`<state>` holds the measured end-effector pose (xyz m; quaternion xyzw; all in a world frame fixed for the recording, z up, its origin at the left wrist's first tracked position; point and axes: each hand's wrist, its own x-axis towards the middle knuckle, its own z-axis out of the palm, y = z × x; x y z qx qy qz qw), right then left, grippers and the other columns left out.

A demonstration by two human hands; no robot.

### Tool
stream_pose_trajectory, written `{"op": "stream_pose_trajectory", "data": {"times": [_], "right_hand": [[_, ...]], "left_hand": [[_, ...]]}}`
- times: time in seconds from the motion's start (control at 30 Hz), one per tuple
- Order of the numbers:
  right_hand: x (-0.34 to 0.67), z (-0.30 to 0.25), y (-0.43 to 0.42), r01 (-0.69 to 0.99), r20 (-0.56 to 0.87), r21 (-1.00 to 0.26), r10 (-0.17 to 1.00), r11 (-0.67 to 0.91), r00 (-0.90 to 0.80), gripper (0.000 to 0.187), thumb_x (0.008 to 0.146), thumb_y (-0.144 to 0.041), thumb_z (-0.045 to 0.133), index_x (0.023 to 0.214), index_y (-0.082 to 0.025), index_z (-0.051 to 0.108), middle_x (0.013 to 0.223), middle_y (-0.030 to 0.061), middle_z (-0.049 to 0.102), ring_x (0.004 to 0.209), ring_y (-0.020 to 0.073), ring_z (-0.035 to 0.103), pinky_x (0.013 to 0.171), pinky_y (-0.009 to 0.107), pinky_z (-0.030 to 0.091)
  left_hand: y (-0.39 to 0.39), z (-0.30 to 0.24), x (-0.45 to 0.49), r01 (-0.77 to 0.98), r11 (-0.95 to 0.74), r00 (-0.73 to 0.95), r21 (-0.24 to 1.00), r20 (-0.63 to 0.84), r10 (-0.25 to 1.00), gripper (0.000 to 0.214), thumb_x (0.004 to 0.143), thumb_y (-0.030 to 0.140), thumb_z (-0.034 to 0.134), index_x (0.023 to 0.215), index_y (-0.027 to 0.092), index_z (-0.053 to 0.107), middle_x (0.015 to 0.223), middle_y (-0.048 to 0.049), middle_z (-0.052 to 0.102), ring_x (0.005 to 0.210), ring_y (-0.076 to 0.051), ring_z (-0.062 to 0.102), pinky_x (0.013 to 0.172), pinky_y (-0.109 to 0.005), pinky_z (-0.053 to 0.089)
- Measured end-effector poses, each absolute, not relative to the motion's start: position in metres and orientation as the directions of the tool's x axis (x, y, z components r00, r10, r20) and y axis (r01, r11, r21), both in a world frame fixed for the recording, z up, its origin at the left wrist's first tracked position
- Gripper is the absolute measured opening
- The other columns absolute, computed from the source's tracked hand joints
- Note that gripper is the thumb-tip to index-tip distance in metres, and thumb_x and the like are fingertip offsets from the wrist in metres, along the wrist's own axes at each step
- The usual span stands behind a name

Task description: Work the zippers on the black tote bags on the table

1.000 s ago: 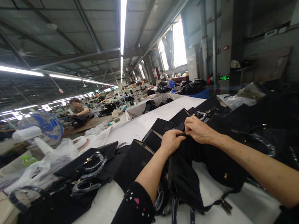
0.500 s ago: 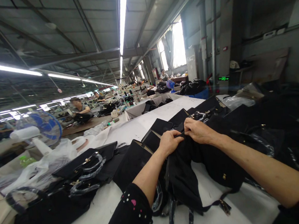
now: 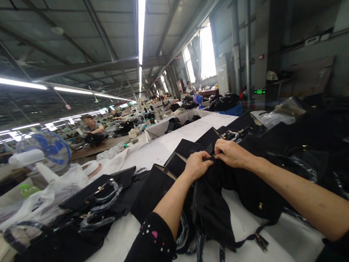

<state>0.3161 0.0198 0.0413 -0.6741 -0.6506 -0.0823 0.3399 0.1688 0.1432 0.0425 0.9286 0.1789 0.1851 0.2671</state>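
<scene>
A black fabric handbag (image 3: 214, 209) hangs from both my hands over the white table, its plastic-wrapped handles pointing down. My left hand (image 3: 198, 165) pinches its upper edge from the left. Close beside it, my right hand (image 3: 230, 152) grips the same edge with bent fingers. A strap with a metal zipper pull (image 3: 261, 242) dangles at the lower right of the bag. Just behind my hands, black bag panels (image 3: 187, 148) stand in a row. The exact spot between my fingertips is too small to make out.
Black bags with wrapped handles (image 3: 62, 249) lie at left, near white plastic bags (image 3: 53, 192) and a blue fan (image 3: 52, 149). A dark heap of bags (image 3: 320, 145) covers the right side. Beyond the white table (image 3: 169, 141), a person (image 3: 93, 128) sits at work.
My hands stay at the same edge of the bag, with only slight finger movement. The whole view has shifted a little.
</scene>
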Motion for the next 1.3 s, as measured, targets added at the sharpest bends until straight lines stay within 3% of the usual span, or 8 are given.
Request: {"op": "stream_pose_trajectory", "data": {"times": [0.27,0.43,0.5,0.6,0.8,1.03,1.2,1.3], "right_hand": [[0.321,0.041,0.020,0.878,0.556,-0.465,0.810,0.113,0.190,0.018,0.076,-0.008,0.065,0.066,-0.018,0.054,0.076,0.0001,0.054,0.073,0.0159,0.052,0.070,0.030,0.039],[0.338,0.037,0.025,0.704,0.505,-0.702,0.773,0.110,0.384,0.012,0.084,-0.011,0.047,0.084,-0.018,0.057,0.084,0.0029,0.065,0.081,0.0163,0.065,0.076,0.029,0.051],[0.346,0.035,0.025,0.607,0.448,-0.789,0.767,0.097,0.459,0.021,0.080,-0.006,0.040,0.091,-0.017,0.055,0.089,0.0053,0.068,0.083,0.0163,0.068,0.074,0.028,0.054],[0.353,0.034,0.021,0.529,0.384,-0.845,0.778,0.080,0.497,0.025,0.072,-0.004,0.044,0.090,-0.016,0.058,0.089,0.0062,0.070,0.085,0.0178,0.069,0.076,0.029,0.056],[0.353,0.032,0.020,0.581,0.358,-0.810,0.851,0.078,0.385,0.022,0.064,-0.007,0.058,0.083,-0.018,0.063,0.080,-0.0001,0.069,0.079,0.0163,0.066,0.076,0.026,0.053],[0.352,0.024,0.023,0.695,0.399,-0.715,0.857,0.070,0.325,0.020,0.070,-0.010,0.061,0.086,-0.020,0.065,0.077,-0.0026,0.066,0.075,0.0151,0.063,0.071,0.026,0.050],[0.345,0.030,0.019,0.756,0.447,-0.652,0.835,0.059,0.320,0.023,0.070,-0.007,0.060,0.088,-0.020,0.064,0.082,-0.0010,0.067,0.079,0.0166,0.063,0.075,0.028,0.049],[0.329,0.037,0.010,0.818,0.591,-0.563,0.750,0.119,0.298,0.027,0.072,-0.004,0.057,0.093,-0.020,0.063,0.097,0.0024,0.065,0.094,0.0187,0.060,0.083,0.030,0.046]], "left_hand": [[0.142,0.057,0.182,0.286,-0.827,0.880,0.483,0.209,0.427,0.023,0.070,0.038,0.069,0.084,0.021,0.072,0.072,0.0010,0.064,0.066,-0.015,0.054,0.061,-0.025,0.036],[0.138,0.055,0.187,0.294,-0.829,0.873,0.475,0.218,0.435,0.018,0.077,0.037,0.063,0.084,0.024,0.073,0.071,0.0016,0.065,0.067,-0.015,0.055,0.062,-0.026,0.036],[0.138,0.054,0.188,0.295,-0.825,0.869,0.481,0.223,0.441,0.017,0.077,0.037,0.063,0.083,0.024,0.073,0.071,0.0017,0.065,0.069,-0.016,0.055,0.063,-0.026,0.036],[0.138,0.052,0.189,0.295,-0.817,0.863,0.496,0.229,0.450,0.017,0.076,0.036,0.063,0.082,0.024,0.073,0.072,0.0014,0.065,0.070,-0.016,0.056,0.062,-0.026,0.036],[0.138,0.050,0.190,0.284,-0.797,0.859,0.533,0.228,0.459,0.017,0.075,0.035,0.063,0.079,0.022,0.074,0.067,0.0013,0.064,0.067,-0.015,0.054,0.060,-0.025,0.036],[0.138,0.048,0.188,0.269,-0.790,0.861,0.551,0.229,0.453,0.018,0.076,0.035,0.061,0.078,0.022,0.073,0.068,0.0011,0.065,0.069,-0.015,0.056,0.060,-0.025,0.036],[0.136,0.050,0.188,0.287,-0.793,0.854,0.537,0.232,0.466,0.018,0.076,0.035,0.061,0.079,0.022,0.073,0.070,0.0003,0.066,0.071,-0.016,0.057,0.061,-0.025,0.036],[0.133,0.052,0.189,0.318,-0.796,0.834,0.515,0.248,0.494,0.017,0.077,0.034,0.060,0.077,0.021,0.072,0.071,-0.0011,0.066,0.071,-0.018,0.058,0.063,-0.027,0.036]]}}
